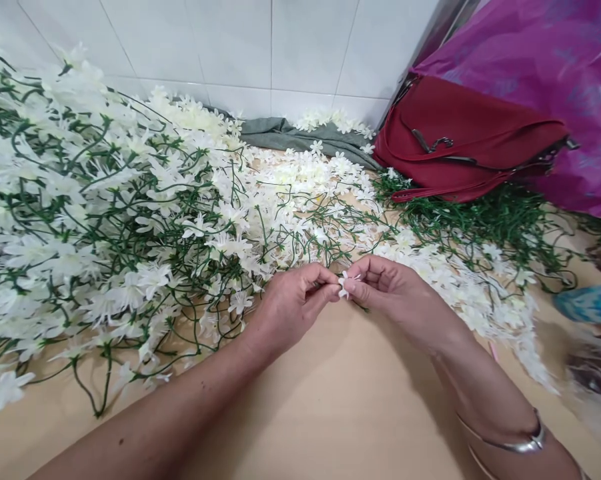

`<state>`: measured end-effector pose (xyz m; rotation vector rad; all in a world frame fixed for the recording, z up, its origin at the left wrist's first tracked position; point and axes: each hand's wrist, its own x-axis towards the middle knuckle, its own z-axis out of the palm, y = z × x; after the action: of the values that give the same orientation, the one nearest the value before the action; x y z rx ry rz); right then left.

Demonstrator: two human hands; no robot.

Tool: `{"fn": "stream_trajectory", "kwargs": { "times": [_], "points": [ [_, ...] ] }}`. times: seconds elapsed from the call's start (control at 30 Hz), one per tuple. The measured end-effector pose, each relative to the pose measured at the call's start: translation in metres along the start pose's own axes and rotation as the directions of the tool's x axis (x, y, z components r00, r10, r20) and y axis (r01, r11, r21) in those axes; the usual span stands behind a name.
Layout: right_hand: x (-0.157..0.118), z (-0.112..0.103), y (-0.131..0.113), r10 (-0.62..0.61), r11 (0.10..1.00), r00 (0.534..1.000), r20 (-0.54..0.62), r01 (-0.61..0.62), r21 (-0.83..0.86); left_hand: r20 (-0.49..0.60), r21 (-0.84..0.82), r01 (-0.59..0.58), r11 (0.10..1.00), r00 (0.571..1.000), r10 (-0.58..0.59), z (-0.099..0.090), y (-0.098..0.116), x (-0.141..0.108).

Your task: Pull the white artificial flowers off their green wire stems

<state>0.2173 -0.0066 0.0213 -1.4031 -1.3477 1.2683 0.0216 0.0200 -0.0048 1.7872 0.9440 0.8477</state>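
Observation:
Both hands meet over the table, near the middle of the head view. A small white artificial flower (345, 285) is between their fingertips. My left hand (296, 298) pinches it from the left, thumb against index finger. From the right, my right hand (387, 287) grips its petals between thumb and fingers. A bit of green stem shows just below the right fingertips. Left of the hands rises a big heap of white flowers on green stems (105, 220). Loose white blossoms (300, 173) lie spread beyond the hands.
Against the tiled wall (305, 47) lies a grey-green cloth (280, 133). A red handbag (465, 140) and a purple plastic bag (545, 60) stand at the back right, by green stems (485, 213). A blue patterned item (590, 303) and clear plastic (597, 380) are at the right edge.

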Motion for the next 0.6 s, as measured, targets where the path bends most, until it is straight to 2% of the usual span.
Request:
{"fn": "stream_trajectory", "kwargs": {
  "times": [0.17, 0.37, 0.6],
  "points": [
    [0.000, -0.006, -0.006, 0.049, 0.997, 0.998, 0.026, -0.051, 0.066, -0.018, 0.015, -0.037, 0.999, 0.999, 0.037, 0.000, 0.000, -0.001],
    [0.002, -0.003, -0.002, -0.008, 1.000, 1.000, -0.001, 0.008, -0.013, -0.040, 0.022, -0.021, 1.000, 0.999, 0.022, -0.001, 0.004, -0.002],
    [-0.001, -0.004, 0.005, -0.042, 0.994, 0.999, 0.034, 0.045, -0.103, -0.011, 0.015, -0.019, 1.000, 1.000, 0.019, -0.001, 0.001, -0.002]
  ]
}}
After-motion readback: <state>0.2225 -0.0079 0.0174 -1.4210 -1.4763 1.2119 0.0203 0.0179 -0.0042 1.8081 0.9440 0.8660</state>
